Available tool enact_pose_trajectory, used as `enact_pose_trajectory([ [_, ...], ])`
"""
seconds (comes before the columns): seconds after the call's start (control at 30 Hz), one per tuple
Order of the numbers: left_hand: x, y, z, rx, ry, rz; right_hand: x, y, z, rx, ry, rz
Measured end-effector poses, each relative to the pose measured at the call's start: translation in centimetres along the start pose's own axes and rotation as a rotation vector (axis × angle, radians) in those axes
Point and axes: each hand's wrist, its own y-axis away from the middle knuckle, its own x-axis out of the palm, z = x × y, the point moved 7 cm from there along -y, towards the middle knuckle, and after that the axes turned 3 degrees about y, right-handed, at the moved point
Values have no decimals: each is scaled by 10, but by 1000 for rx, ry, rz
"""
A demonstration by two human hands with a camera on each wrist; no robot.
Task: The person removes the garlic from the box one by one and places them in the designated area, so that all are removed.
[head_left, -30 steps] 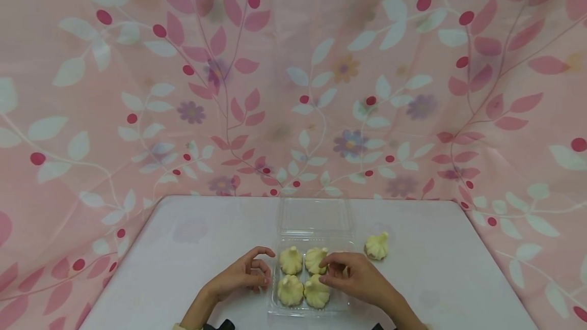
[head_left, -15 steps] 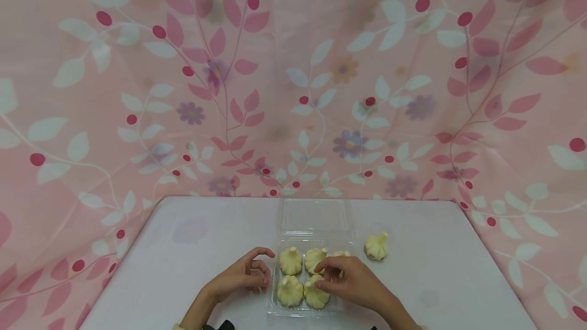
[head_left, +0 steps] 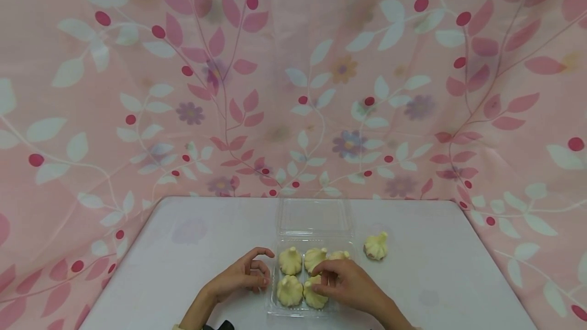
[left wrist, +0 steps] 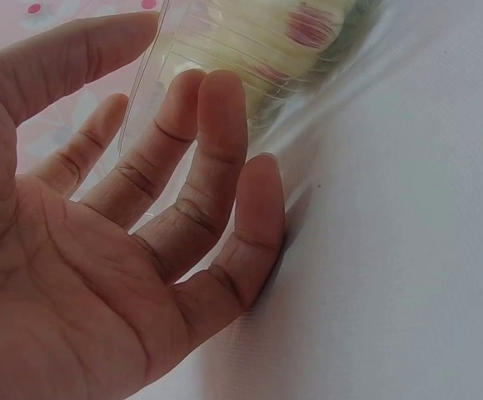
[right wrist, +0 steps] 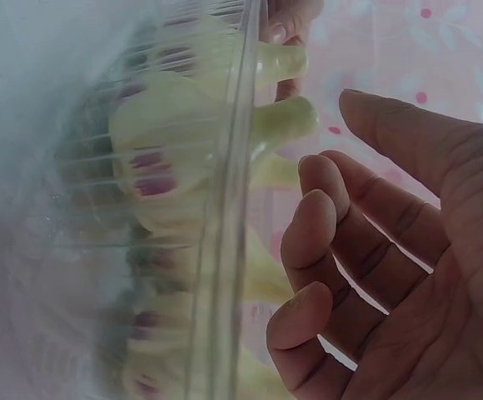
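A clear plastic clamshell box (head_left: 316,243) stands near the table's front with several garlic bulbs in rows. The back-left garlic bulb (head_left: 290,260) shows whole; the back-right garlic bulb (head_left: 339,255) is partly hidden by my right hand (head_left: 348,284). That hand hovers over the box's right half, fingers loosely bent, nothing between thumb and fingertips in the right wrist view, close to the box rim (right wrist: 233,200). At the box's left side my left hand (head_left: 245,274) rests with relaxed fingers, fingertips right at the clear wall (left wrist: 146,79), holding nothing.
The box's clear lid (head_left: 314,215) lies folded back behind it. To the right, a single garlic bulb (head_left: 376,247) sits on the white-covered table (head_left: 431,238). A pink floral cloth (head_left: 275,90) hangs behind the table.
My right hand has moved slightly left and toward the front, uncovering the top of the back-right garlic bulb. The left hand has stayed in place.
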Motion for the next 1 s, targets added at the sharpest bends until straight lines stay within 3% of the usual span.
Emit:
enact_pose_trajectory([
  [0.67,1,1,-2,-8,-6,-2,13,-1,-1,129,37,51],
  [1.0,1,1,-3,-9,-10,-5,16,-3,0,100,42,45],
])
